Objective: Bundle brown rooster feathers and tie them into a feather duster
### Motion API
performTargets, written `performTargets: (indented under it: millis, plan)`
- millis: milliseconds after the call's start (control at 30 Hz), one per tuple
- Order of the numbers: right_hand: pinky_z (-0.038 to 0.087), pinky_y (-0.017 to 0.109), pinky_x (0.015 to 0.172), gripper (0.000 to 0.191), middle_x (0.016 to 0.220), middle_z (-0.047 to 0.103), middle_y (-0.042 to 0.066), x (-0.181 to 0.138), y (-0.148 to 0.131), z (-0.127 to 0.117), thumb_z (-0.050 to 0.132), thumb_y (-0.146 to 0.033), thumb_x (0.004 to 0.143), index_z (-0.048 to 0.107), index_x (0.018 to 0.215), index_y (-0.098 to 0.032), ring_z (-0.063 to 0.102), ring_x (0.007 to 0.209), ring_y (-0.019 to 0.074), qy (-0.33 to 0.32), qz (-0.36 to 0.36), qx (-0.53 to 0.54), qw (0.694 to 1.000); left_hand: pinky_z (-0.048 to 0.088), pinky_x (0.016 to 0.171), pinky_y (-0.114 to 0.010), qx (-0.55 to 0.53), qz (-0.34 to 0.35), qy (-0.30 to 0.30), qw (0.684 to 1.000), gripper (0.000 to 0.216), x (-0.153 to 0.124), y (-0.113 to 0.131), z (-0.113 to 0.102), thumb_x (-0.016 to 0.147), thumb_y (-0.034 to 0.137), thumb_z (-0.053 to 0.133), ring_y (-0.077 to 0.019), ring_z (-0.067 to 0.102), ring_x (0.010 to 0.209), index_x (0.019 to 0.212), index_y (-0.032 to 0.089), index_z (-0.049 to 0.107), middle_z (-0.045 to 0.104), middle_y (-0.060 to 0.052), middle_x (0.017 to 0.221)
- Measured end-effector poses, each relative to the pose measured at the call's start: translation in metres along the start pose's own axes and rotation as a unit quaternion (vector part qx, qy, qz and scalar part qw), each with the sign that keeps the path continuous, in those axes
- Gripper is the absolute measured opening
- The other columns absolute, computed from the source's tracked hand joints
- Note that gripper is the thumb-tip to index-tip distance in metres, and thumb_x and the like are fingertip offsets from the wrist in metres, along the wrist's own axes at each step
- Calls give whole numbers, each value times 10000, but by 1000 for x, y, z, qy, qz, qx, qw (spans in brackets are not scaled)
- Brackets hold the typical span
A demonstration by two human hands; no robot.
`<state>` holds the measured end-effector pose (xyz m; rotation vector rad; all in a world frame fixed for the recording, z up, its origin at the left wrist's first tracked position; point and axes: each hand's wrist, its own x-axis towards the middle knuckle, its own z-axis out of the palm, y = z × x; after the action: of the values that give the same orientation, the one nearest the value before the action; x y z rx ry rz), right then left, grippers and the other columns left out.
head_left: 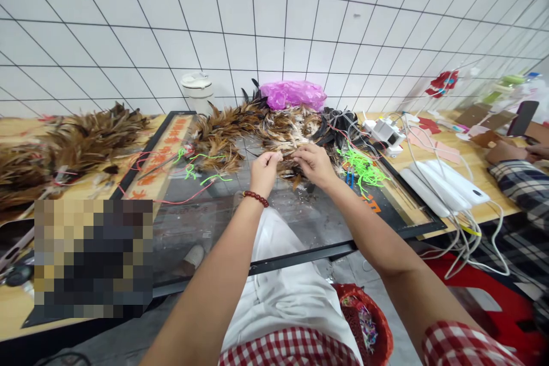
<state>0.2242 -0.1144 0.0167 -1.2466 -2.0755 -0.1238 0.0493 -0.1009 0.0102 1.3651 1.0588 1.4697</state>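
Observation:
My left hand (pixel 265 170), with a beaded bracelet (pixel 256 199) at the wrist, has thumb and fingers pinched together at the front of a pile of brown and pale feathers (pixel 291 131). My right hand (pixel 314 163) is closed in a similar pinch just to its right, a small gap between them. Whatever the fingertips hold is too small to make out against the feathers. A bunch of longer brown feathers (pixel 227 128) lies to the left of the pile, and black feathers (pixel 341 120) to its right. Bright green strings (pixel 364 168) lie beside my right hand.
A glass-topped board with a black frame (pixel 309 253) lies under the work. Behind stand a white lidded cup (pixel 198 91) and a pink plastic bag (pixel 294 94). White power strips (pixel 446 186) with cables lie right, near another person's plaid sleeve (pixel 521 183). Below is a red basket (pixel 384 320).

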Motion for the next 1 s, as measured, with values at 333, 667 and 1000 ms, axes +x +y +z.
performTargets:
  millis: [333,667,1000]
  plan:
    - [386,379,848,272,1081,634,73,-1,-1,4,533,-187,837,664,1071,-236,536,991,232,-50,64,-10,997,444,613,-236,-47,-82,31,995,267,0,5,1,760,395,589,-123,582,640,685,141,630,661,-53,693]
    - [440,294,769,158,782,660,29,7,-14,-5,554,-275,871,665,785,-203,586,778,148,33,-31,184,982,474,691,-272,-31,-50,-45,997,252,-4,4,3,718,399,638,-149,612,706,702,152,683,691,-50,728]
    - [471,314,779,207,805,662,35,7,-20,-12,593,-387,838,681,777,-210,596,805,161,102,41,207,972,359,498,-212,-85,-113,-161,977,290,-14,20,6,711,397,663,-82,469,485,583,144,599,519,7,497]
